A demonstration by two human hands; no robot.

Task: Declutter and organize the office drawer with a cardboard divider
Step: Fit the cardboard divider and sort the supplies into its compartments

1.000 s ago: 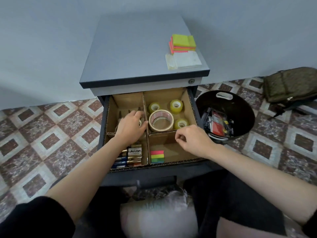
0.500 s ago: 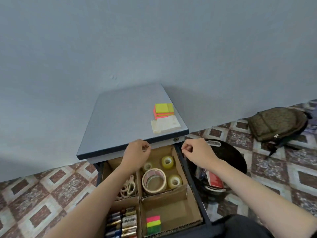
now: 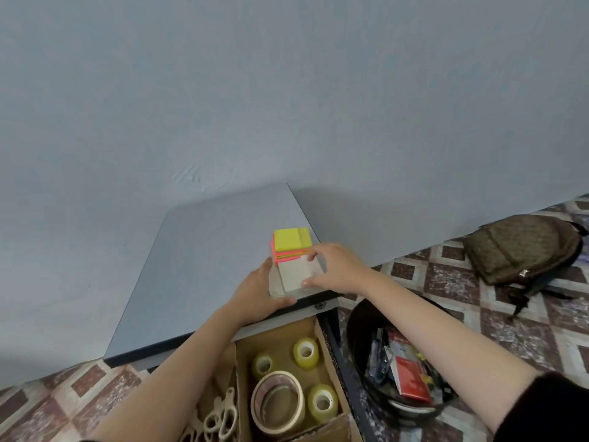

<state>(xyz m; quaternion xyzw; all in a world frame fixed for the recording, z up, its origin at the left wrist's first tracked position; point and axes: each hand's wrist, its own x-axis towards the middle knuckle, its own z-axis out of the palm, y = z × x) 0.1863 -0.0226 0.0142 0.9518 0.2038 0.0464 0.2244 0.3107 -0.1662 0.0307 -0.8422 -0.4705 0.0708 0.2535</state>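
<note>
A white note pad point(image 3: 298, 274) lies at the front right of the grey cabinet top point(image 3: 204, 260), with a yellow and pink sticky note stack point(image 3: 290, 244) just behind it. My left hand point(image 3: 256, 293) cups the pad's left side, thumb along its front edge. My right hand point(image 3: 339, 266) pinches the pad's right side between forefinger and thumb. Below, the open drawer holds a cardboard divider point(image 3: 322, 338). Its right compartment contains a masking tape roll point(image 3: 277, 401) and three small clear tape rolls point(image 3: 306, 347). Scissors point(image 3: 220, 416) lie in the left compartment.
A black bin point(image 3: 358, 333) with pens and a red packet stands on the floor right of the drawer. An olive backpack point(image 3: 522, 247) lies against the wall at far right. Patterned tiles cover the floor; a plain wall rises behind the cabinet.
Both hands rose from the drawer to the cabinet top and closed around the white pad. The view tilted up, hiding the drawer's front compartments.
</note>
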